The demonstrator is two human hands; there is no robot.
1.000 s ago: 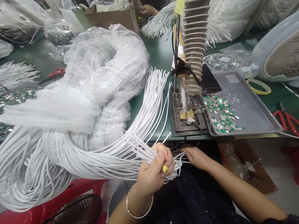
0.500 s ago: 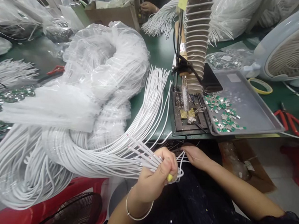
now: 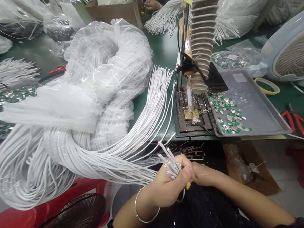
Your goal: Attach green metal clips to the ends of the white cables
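Observation:
My left hand (image 3: 174, 182) is closed around a bundle of white cables (image 3: 173, 167), whose cut ends with reddish tips stick up past the thumb. A small yellow piece (image 3: 188, 186) shows at its fingers, and a cable loop hangs below. Right against it is my right hand (image 3: 203, 174), its fingers hidden behind the left hand. Left of the hands, a large coil of white cables (image 3: 75, 155) lies over the table edge, partly wrapped in clear plastic (image 3: 88, 69). Its loose ends (image 3: 157, 90) point toward a soldering iron (image 3: 189, 88) fixed upright.
A grey tray (image 3: 263, 104) holds small green-and-silver boards (image 3: 230, 113). Red-handled pliers (image 3: 299, 121), a tape roll (image 3: 267, 86) and a fan (image 3: 291, 49) are to the right. A ribbed hose (image 3: 205, 33) hangs over the iron. A co-worker's hand (image 3: 151, 4) shows at the back.
My right hand has moved down against my left hand, and its fingertips have gone out of sight. The left hand has shifted right and turned, so the cable ends point more upward.

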